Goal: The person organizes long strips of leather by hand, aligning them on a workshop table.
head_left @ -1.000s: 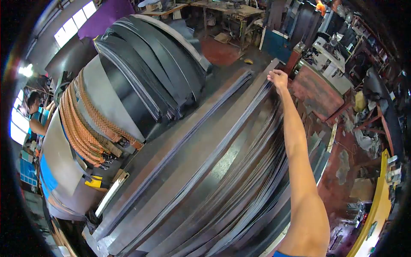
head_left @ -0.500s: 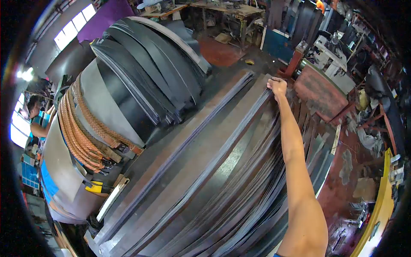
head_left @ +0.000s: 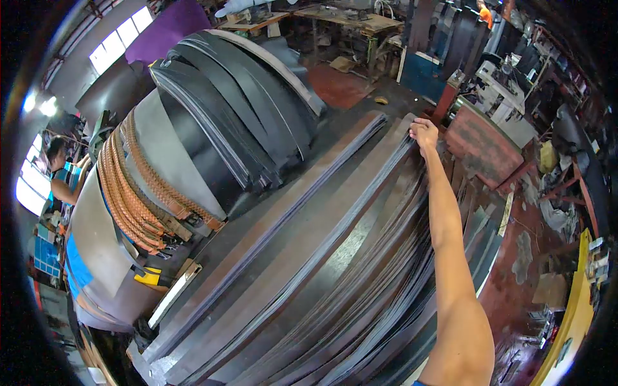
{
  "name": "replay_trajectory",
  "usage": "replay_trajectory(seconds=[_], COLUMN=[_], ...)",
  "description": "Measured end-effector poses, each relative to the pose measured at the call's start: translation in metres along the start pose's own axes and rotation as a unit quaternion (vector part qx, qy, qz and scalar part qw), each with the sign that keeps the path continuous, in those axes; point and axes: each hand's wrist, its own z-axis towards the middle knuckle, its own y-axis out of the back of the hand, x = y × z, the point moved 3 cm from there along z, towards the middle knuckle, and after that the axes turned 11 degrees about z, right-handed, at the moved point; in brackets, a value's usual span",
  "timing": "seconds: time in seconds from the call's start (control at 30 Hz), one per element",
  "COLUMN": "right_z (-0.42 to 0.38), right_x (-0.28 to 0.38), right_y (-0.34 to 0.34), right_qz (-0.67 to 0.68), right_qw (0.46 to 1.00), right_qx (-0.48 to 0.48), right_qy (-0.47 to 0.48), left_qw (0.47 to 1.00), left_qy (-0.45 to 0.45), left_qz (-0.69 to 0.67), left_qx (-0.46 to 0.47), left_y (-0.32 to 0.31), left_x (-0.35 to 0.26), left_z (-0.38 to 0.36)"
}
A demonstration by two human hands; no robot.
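My right hand (head_left: 423, 133) reaches far across the table. Its fingers are curled against the far end of a stack of long brown leather strips (head_left: 351, 183), whose grey cut edges face right. Parallel to that stack, on its left, lies another stack of strips (head_left: 283, 215). Many looser strips (head_left: 360, 296) fan out along the right side, partly behind my forearm. My left hand is out of view.
Braided brown belts (head_left: 122, 193) and large dark leather sheets (head_left: 238, 96) are piled on the left. A yellow-handled tool (head_left: 148, 276) lies near a pale bar (head_left: 174, 293). At far left stands another person (head_left: 64, 174). A red machine (head_left: 483, 141) is beyond my hand.
The view has shifted slightly, so the scene sits a little lower and to the right. My right hand stays at the far end of the same stack, its fingers slightly changed in pose.
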Motion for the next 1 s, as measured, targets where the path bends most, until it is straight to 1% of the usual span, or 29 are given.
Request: replay_trajectory(seconds=[0.1,0.13,0.2,0.27,0.33,0.37,0.4,0.43,0.47,0.5,0.53,0.6,0.67,0.73,0.8,0.87,0.93,1.0], right_z=[0.008,0.013,0.012,0.015,0.010,0.014,0.020,0.029,0.036,0.035,0.033,0.055,0.057,0.043,0.057,0.064,0.063,0.062], right_x=[0.001,0.002,0.025,0.051,0.086,0.093,0.099,0.107,0.116,0.128,0.135,0.130,0.128,0.125,0.103,0.080,0.066,0.051], right_y=[0.001,0.001,-0.004,-0.005,-0.004,-0.003,-0.002,-0.002,-0.007,-0.016,-0.023,-0.033,-0.050,-0.067,-0.076,-0.084,-0.088,-0.088], right_qz=[0.014,0.044,0.034,0.062,0.048,0.049,0.052,0.034,0.019,0.028,0.037,0.046,0.032,0.017,0.025,0.025,0.004,0.014], right_qw=[0.999,0.998,0.998,0.994,0.991,0.991,0.991,0.991,0.990,0.991,0.991,0.987,0.989,0.986,0.984,0.982,0.984,0.983], right_qx=[0.013,0.020,0.019,0.045,0.085,0.090,0.095,0.098,0.101,0.103,0.103,0.140,0.138,0.153,0.169,0.182,0.175,0.181], right_qy=[0.033,0.043,0.047,0.079,0.089,0.082,0.075,0.084,0.095,0.084,0.075,0.070,0.045,0.068,0.054,0.035,0.028,0.016], left_qw=[1.000,1.000,0.999,0.997,0.991,0.993,0.987,0.989,0.974,0.976,0.977,0.975,0.976,0.973,0.976,0.977,0.982,0.984], left_qy=[-0.003,-0.005,-0.021,-0.038,-0.059,-0.085,-0.111,-0.092,-0.081,-0.053,-0.044,-0.072,-0.072,-0.072,-0.076,-0.090,-0.076,-0.067], left_qz=[-0.006,-0.011,-0.030,-0.070,-0.123,-0.074,-0.098,-0.096,-0.208,-0.199,-0.198,-0.208,-0.199,-0.212,-0.193,-0.176,-0.161,-0.152], left_qx=[0.000,-0.003,-0.002,-0.001,0.005,-0.037,-0.063,-0.062,-0.031,-0.077,-0.060,-0.039,-0.039,-0.052,-0.065,-0.075,-0.067,-0.058], left_y=[0.008,0.014,0.020,0.022,0.018,0.034,0.038,0.051,0.059,0.063,0.065,0.070,0.077,0.076,0.072,0.061,0.050,0.040], left_x=[0.012,0.019,0.026,0.040,0.054,0.026,0.035,0.015,0.006,-0.003,0.013,0.018,-0.009,-0.031,-0.046,-0.048,-0.048,-0.049], left_z=[0.001,0.001,0.010,0.020,0.051,0.022,0.038,0.026,0.023,0.027,0.059,0.095,0.097,0.099,0.102,0.114,0.118,0.115])
